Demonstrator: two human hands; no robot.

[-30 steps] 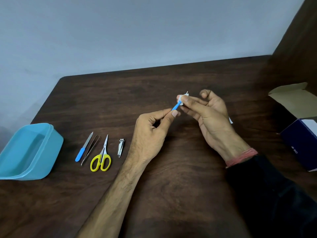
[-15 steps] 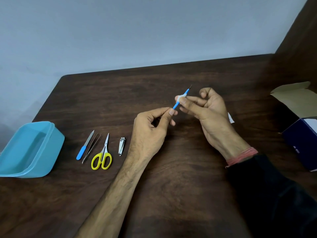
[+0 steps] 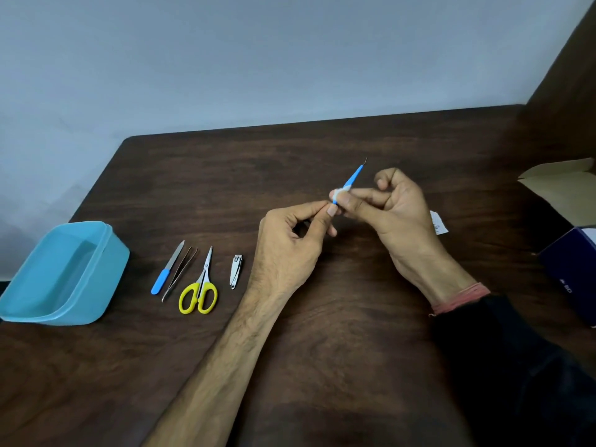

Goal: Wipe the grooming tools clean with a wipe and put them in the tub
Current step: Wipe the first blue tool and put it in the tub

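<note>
Above the middle of the dark brown wooden bench (image 3: 322, 366), the left hand (image 3: 287, 250) pinches the lower end of a thin blue-handled tool with a fine hooked metal tip (image 3: 352, 178) between thumb and forefinger. The tool slants up and away to the right, its hook free in the air. The right hand (image 3: 396, 214) has its fingers (image 3: 361, 201) curled, pinching a small white wipe (image 3: 337, 195) round the lower part of the blue handle, just above the left hand's grip.

On the bench to the left lie four more tools in a row, none touching the hands — a blue-handled metal nail file (image 3: 166, 268), slim steel tweezers (image 3: 179, 274) just beside it, small scissors with yellow loop handles (image 3: 200, 290), and a silver nail clipper (image 3: 236, 271). Further left, near the bench's edge, stands the light blue rectangular plastic tub (image 3: 106, 282), with no tool visible in it.

Behind the right hand lies a scrap of white paper (image 3: 438, 222). At the right edge sits an open cardboard box with a dark blue side (image 3: 567, 279).
</note>
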